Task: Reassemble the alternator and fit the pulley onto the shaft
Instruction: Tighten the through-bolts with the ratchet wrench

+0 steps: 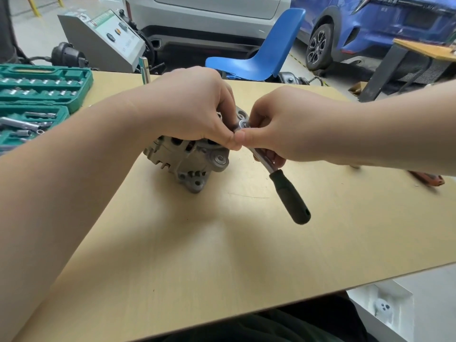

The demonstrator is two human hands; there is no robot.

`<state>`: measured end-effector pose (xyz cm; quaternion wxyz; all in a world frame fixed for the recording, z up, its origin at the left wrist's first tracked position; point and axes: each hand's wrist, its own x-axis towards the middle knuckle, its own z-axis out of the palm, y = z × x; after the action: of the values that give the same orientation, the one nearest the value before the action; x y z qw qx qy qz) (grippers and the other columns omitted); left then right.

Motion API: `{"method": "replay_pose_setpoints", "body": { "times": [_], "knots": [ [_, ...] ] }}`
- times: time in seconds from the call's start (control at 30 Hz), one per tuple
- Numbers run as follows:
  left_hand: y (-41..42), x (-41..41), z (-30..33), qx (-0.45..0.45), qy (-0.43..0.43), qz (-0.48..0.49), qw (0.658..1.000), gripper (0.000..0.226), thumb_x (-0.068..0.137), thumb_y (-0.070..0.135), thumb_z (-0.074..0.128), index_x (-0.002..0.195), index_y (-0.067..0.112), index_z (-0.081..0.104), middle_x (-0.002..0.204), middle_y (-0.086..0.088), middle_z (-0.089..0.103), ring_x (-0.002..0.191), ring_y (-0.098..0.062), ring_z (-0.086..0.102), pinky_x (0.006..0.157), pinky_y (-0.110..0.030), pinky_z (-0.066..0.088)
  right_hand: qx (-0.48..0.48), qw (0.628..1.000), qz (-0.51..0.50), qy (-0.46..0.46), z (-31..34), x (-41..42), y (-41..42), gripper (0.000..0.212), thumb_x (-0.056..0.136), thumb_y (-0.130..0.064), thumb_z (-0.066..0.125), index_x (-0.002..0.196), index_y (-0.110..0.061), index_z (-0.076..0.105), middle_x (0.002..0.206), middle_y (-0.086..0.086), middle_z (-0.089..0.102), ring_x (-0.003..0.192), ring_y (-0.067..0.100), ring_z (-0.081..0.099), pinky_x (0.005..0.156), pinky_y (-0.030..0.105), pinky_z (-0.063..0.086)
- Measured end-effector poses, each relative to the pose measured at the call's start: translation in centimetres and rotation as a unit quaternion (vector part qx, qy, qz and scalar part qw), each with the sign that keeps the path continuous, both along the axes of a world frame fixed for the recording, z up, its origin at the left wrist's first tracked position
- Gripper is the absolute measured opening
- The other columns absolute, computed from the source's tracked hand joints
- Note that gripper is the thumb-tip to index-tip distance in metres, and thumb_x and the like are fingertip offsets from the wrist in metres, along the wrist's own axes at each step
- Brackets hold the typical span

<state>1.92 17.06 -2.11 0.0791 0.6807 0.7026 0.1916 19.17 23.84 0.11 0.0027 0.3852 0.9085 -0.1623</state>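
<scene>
A pale wooden worktop filled the view, set in a garage bay with a white car and a blue car parked behind it and a blue plastic chair just past the far edge. The near half of the board lay bare, and the front edge ran diagonally down to the left. The alternator sat mid-board, well back from that edge. The left hand was curled over its top, fingertips pinching at the ratchet head. The right hand pinched the ratchet wrench by its metal shank, thumb meeting the left thumb, the dark handle angling down toward the near right. At far left, an open green socket case held rows of sockets, with loose bits in its lower tray. An orange-handled tool lay by the right edge.
</scene>
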Motion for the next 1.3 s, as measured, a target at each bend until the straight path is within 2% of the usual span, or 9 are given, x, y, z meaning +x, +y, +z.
{"method": "replay_pose_setpoints", "body": {
  "times": [0.13,0.27,0.47,0.63,0.73,0.83,0.97,1.1,1.3],
  "knots": [
    [-0.1,0.0,-0.1,0.03,-0.05,-0.001,0.998,0.029,0.066,0.059,0.095,0.087,0.052,0.076,0.097,0.025,0.073,0.09,0.0,0.065,0.079,-0.041,0.057,0.125,0.987,0.093,-0.05,0.6,0.3,-0.2,0.034,0.097,-0.058,0.062,0.089,-0.026,0.067,0.077,-0.003,0.065,0.07,0.014,0.06,0.053,0.029,0.038],
    [-0.8,0.3,0.0,0.041,-0.062,-0.03,0.997,0.063,0.07,0.045,0.098,0.122,0.06,0.064,0.092,0.033,0.073,0.082,0.002,0.069,0.073,-0.034,0.053,0.237,0.953,0.155,-0.105,0.7,0.3,0.1,0.025,0.102,-0.045,0.061,0.094,-0.022,0.064,0.075,0.001,0.054,0.072,0.026,0.058,0.058,0.036,0.043],
    [-0.5,0.0,0.0,0.029,-0.061,-0.036,0.997,0.058,0.071,0.033,0.097,0.117,0.05,0.064,0.089,0.023,0.076,0.089,0.002,0.071,0.074,-0.029,0.053,0.341,0.895,0.256,-0.133,1.2,0.2,0.4,0.005,0.102,-0.024,0.062,0.105,-0.02,0.062,0.071,-0.004,0.044,0.062,0.015,0.044,0.061,0.038,0.048],
    [-0.3,0.0,-0.1,0.018,-0.059,-0.036,0.997,0.059,0.069,0.032,0.097,0.113,0.046,0.061,0.089,0.028,0.076,0.087,0.007,0.068,0.072,-0.029,0.051,0.307,0.904,0.281,-0.102,1.8,0.0,1.2,0.015,0.1,-0.026,0.068,0.114,-0.028,0.065,0.077,-0.008,0.056,0.067,0.012,0.044,0.071,0.044,0.055],
    [-0.5,0.0,0.2,-0.001,-0.065,-0.039,0.997,0.063,0.072,0.033,0.095,0.118,0.05,0.056,0.089,0.034,0.075,0.087,0.012,0.067,0.07,-0.027,0.047,0.253,0.929,0.265,-0.058,1.4,0.3,1.7,0.018,0.093,-0.035,0.076,0.094,-0.033,0.059,0.079,-0.011,0.063,0.075,0.021,0.052,0.075,0.041,0.054],
    [-0.5,-0.2,0.6,-0.015,-0.075,-0.048,0.996,0.065,0.075,0.03,0.093,0.122,0.05,0.053,0.09,0.031,0.076,0.091,0.008,0.07,0.073,-0.028,0.05,0.143,0.976,0.164,-0.009,1.2,0.3,1.9,0.026,0.082,-0.054,0.078,0.08,-0.031,0.066,0.071,-0.012,0.066,0.075,0.013,0.064,0.066,0.034,0.051],
    [-0.4,-0.4,1.1,-0.036,-0.059,-0.041,0.997,0.054,0.085,0.01,0.072,0.124,0.043,0.054,0.092,0.031,0.077,0.09,0.002,0.072,0.078,-0.039,0.06,0.052,0.995,0.089,0.01,0.8,0.1,1.7,0.033,0.084,-0.059,0.076,0.077,-0.027,0.071,0.062,-0.012,0.072,0.057,0.006,0.069,0.055,0.026,0.046],
    [-0.6,-0.4,1.5,-0.073,-0.065,-0.031,0.995,0.051,0.086,0.0,0.053,0.115,0.041,0.055,0.096,0.031,0.077,0.089,-0.002,0.071,0.08,-0.042,0.062,0.14,0.98,0.14,-0.016,0.6,0.5,1.1,0.029,0.088,-0.049,0.077,0.077,-0.03,0.058,0.07,-0.009,0.063,0.072,0.013,0.061,0.055,0.029,0.037],
    [-0.6,-0.4,1.5,-0.075,-0.076,-0.037,0.994,0.044,0.087,0.005,0.06,0.111,0.043,0.057,0.097,0.03,0.077,0.093,-0.003,0.072,0.078,-0.041,0.06,0.259,0.933,0.24,-0.073,0.7,0.8,1.3,0.03,0.098,-0.038,0.069,0.087,-0.031,0.042,0.074,-0.01,0.053,0.073,0.023,0.054,0.063,0.039,0.047]
  ]
}}
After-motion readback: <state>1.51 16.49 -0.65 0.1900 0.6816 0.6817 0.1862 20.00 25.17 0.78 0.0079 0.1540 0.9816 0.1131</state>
